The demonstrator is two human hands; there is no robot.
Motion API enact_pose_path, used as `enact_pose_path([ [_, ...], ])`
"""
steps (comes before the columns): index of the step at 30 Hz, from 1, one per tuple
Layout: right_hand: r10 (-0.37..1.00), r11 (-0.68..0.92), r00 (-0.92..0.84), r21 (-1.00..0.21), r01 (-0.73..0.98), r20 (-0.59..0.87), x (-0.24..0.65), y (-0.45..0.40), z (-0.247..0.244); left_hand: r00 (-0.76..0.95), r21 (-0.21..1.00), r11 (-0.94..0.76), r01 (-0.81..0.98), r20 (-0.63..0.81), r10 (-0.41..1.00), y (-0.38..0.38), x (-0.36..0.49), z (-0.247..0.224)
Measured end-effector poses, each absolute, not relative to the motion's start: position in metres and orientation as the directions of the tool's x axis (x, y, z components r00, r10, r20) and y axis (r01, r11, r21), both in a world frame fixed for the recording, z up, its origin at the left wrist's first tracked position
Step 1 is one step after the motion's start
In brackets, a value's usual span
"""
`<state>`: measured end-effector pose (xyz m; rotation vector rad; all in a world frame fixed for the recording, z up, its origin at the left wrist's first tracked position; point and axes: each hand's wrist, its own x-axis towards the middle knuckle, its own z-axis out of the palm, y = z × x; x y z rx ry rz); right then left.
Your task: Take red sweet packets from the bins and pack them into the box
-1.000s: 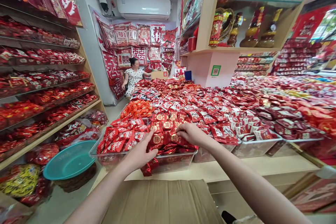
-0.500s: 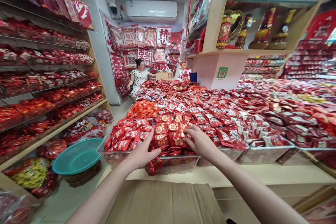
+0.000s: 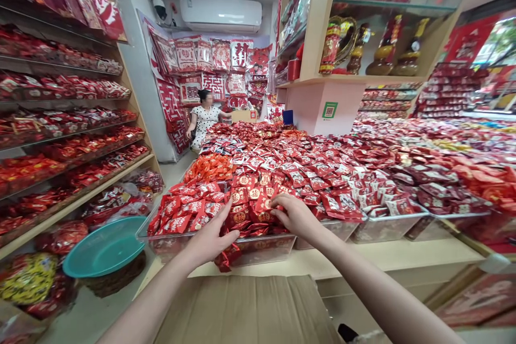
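Small shiny red packets with gold round prints fill a clear plastic bin before me. My left hand lies along the left side of this heap, fingers stretched and thumb apart, holding nothing. At the heap's right side, my right hand has its fingers bent, with thumb and forefinger at the edge of a red packet. One red packet hangs over the bin's front rim, below my left thumb.
Neighbouring bins hold more red packets. Brown cardboard lies in front. A teal basin stands at floor level on the left, beside stocked shelves. A person sits at the back. A cabinet overhangs the counter.
The view has turned slightly to the right, so everything appears shifted left. Both hands stay at the same bin, and the right fingers still touch the packet there.
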<state>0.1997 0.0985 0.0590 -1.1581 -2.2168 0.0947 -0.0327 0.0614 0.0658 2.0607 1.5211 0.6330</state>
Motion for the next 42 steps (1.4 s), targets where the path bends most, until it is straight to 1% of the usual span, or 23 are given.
enact_pose_path([
  [3, 0.717, 0.661, -0.452, -0.312, 0.682, 0.531, 0.196, 0.101, 0.061, 0.281, 0.623, -0.267, 0.735, 0.077, 0.956, 0.063, -0.032, 0.066],
  [5, 0.723, 0.656, -0.447, -0.319, 0.684, 0.527, 0.195, 0.101, 0.062, 0.289, 0.621, -0.275, 0.734, 0.081, 0.954, 0.063, -0.033, 0.066],
  [8, 0.768, 0.607, -0.384, -0.391, 0.692, 0.512, 0.196, 0.099, 0.062, 0.297, 0.612, -0.294, 0.734, 0.101, 0.95, 0.061, -0.033, 0.065],
  [10, 0.79, 0.581, -0.343, -0.441, 0.684, 0.508, 0.196, 0.097, 0.06, 0.299, 0.585, -0.307, 0.75, 0.114, 0.947, 0.06, -0.032, 0.065],
  [11, 0.788, 0.583, -0.339, -0.447, 0.678, 0.514, 0.196, 0.096, 0.058, 0.296, 0.569, -0.305, 0.764, 0.111, 0.949, 0.06, -0.031, 0.065],
  [13, 0.757, 0.616, -0.36, -0.412, 0.671, 0.546, 0.196, 0.094, 0.054, 0.273, 0.537, -0.277, 0.797, 0.089, 0.958, 0.06, -0.028, 0.066],
  [15, 0.712, 0.65, -0.385, -0.344, 0.677, 0.588, 0.196, 0.092, 0.051, 0.24, 0.513, -0.238, 0.825, 0.063, 0.969, 0.061, -0.026, 0.066],
  [18, 0.673, 0.656, -0.377, -0.278, 0.702, 0.637, 0.197, 0.089, 0.048, 0.233, 0.5, -0.244, 0.831, 0.084, 0.969, 0.062, -0.025, 0.064],
  [21, 0.662, 0.655, -0.369, -0.264, 0.708, 0.653, 0.201, 0.088, 0.048, 0.259, 0.507, -0.291, 0.811, 0.134, 0.956, 0.061, -0.027, 0.06],
  [24, 0.658, 0.661, -0.364, -0.274, 0.699, 0.659, 0.21, 0.087, 0.049, 0.271, 0.51, -0.316, 0.8, 0.162, 0.949, 0.06, -0.031, 0.057],
  [27, 0.684, 0.611, -0.297, -0.301, 0.732, 0.666, 0.222, 0.088, 0.052, 0.267, 0.504, -0.317, 0.804, 0.172, 0.948, 0.059, -0.034, 0.054],
  [30, 0.771, 0.474, -0.246, -0.272, 0.837, 0.587, 0.23, 0.091, 0.059, 0.267, 0.494, -0.317, 0.81, 0.171, 0.948, 0.059, -0.036, 0.051],
  [32, 0.841, 0.367, -0.229, -0.206, 0.907, 0.489, 0.23, 0.095, 0.063, 0.268, 0.495, -0.316, 0.809, 0.168, 0.949, 0.059, -0.036, 0.049],
  [34, 0.885, 0.305, -0.228, -0.135, 0.943, 0.407, 0.227, 0.099, 0.067, 0.27, 0.499, -0.319, 0.806, 0.169, 0.948, 0.06, -0.035, 0.048],
  [36, 0.896, 0.301, -0.243, -0.107, 0.947, 0.371, 0.223, 0.104, 0.069, 0.27, 0.502, -0.321, 0.803, 0.174, 0.947, 0.06, -0.034, 0.048],
  [42, 0.881, 0.371, -0.305, -0.13, 0.919, 0.361, 0.219, 0.119, 0.074, 0.272, 0.502, -0.324, 0.802, 0.177, 0.946, 0.06, -0.035, 0.049],
])
